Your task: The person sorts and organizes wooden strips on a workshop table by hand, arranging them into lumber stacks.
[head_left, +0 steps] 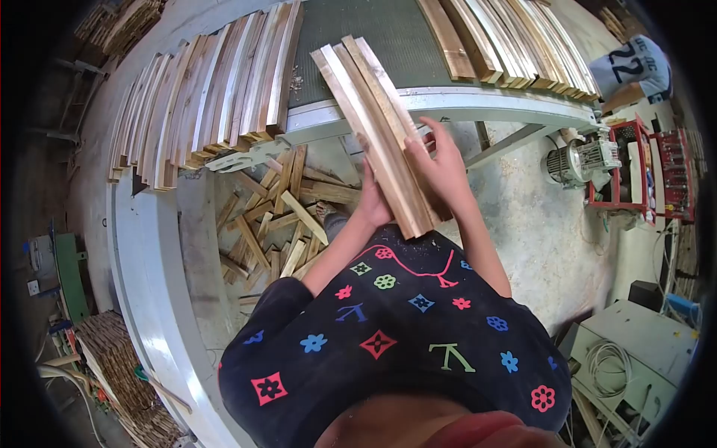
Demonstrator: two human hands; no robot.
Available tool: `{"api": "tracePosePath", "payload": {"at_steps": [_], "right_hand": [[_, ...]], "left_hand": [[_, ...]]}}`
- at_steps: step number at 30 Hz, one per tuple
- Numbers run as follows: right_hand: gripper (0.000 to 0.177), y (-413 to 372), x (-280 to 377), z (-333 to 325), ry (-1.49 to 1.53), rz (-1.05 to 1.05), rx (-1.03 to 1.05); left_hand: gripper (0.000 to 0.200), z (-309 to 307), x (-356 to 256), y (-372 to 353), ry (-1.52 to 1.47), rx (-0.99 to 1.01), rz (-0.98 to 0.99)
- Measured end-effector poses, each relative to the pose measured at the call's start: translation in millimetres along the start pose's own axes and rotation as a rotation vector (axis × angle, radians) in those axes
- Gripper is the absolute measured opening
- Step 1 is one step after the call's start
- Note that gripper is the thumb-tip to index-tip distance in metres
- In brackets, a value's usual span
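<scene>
A small bundle of wooden strips (381,134) is held in front of my body, tilted with its far end over the edge of the work table. My left hand (376,198) grips the bundle low on its left side, its fingers partly hidden behind the wood. On the opposite side, my right hand (442,166) presses against the strips, thumb on the wood and a finger curved away from it. Left of the bundle, a long row of wooden strips (202,97) lies side by side on the table. Another row of strips (515,45) lies to the right.
The table's metal edge (328,112) runs across ahead of me, around a green belt (358,16). Wood offcuts (280,216) are heaped below it. A motor (571,163) and red rack (631,172) stand right. Another person (633,71) is at the far right.
</scene>
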State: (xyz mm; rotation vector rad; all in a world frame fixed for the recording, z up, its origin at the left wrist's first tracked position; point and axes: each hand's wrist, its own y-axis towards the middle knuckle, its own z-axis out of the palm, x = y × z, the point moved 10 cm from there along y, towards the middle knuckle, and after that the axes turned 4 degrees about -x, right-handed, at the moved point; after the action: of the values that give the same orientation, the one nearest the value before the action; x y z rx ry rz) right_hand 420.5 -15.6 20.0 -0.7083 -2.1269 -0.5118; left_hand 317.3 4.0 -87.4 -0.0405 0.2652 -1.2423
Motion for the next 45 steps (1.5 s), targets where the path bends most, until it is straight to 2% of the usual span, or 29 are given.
{"api": "tracePosePath", "payload": {"at_steps": [1, 2, 5, 9, 11, 15, 18, 21, 22, 26, 29, 35, 45], "right_hand": [[0.065, 5.7, -7.3, 9.1, 0.169, 0.003, 0.076], [0.062, 8.0, -15.4, 18.4, 0.198, 0.018, 0.146], [0.063, -1.6, -32.5, 47.1, 0.559, 0.253, 0.283], [0.064, -17.4, -35.5, 50.1, 0.83, 0.292, 0.224], [0.064, -31.3, -43.2, 44.0, 0.879, 0.327, 0.176], [0.063, -51.4, -48.6, 34.1, 0.906, 0.401, 0.233], [0.061, -42.2, -47.8, 39.8, 0.835, 0.356, 0.248], [0.059, -30.8, -43.9, 51.3, 0.739, 0.263, 0.27], [0.054, -29.7, -35.2, 47.2, 0.73, 0.249, 0.248], [0.05, -25.4, -38.5, 43.7, 0.685, 0.274, 0.255], [0.055, -26.1, -42.1, 45.7, 0.665, 0.267, 0.259], [0.052, -23.9, -39.6, 43.8, 0.542, 0.183, 0.227], [0.05, -13.7, -37.7, 42.9, 0.624, 0.21, 0.235]], "left_hand": [[0.102, 1.0, -1.9, -10.8, 0.107, -0.078, 0.024], [0.101, -7.3, -1.2, -13.9, 0.108, -0.09, 0.024], [0.098, -28.0, 1.3, -22.8, 0.058, -0.105, -0.039], [0.093, -26.1, 6.3, -37.3, -0.244, 0.009, -0.12], [0.098, -36.5, 15.9, -43.5, -0.202, 0.008, -0.145], [0.093, -36.5, 36.0, -51.2, -0.143, 0.074, -0.186], [0.1, -74.1, 41.9, -44.0, -0.289, 0.118, -0.138], [0.09, -30.5, 22.1, -43.5, -0.05, -0.135, 0.039], [0.082, -22.0, 20.7, -43.3, -0.115, -0.059, 0.014], [0.089, -19.1, 21.1, -42.3, -0.01, -0.112, 0.044], [0.088, -20.3, 20.5, -41.7, -0.013, -0.105, 0.047], [0.086, -29.5, 17.3, -40.3, 0.08, -0.148, 0.106], [0.087, -22.5, 15.0, -30.6, 0.012, -0.162, 0.093]]}}
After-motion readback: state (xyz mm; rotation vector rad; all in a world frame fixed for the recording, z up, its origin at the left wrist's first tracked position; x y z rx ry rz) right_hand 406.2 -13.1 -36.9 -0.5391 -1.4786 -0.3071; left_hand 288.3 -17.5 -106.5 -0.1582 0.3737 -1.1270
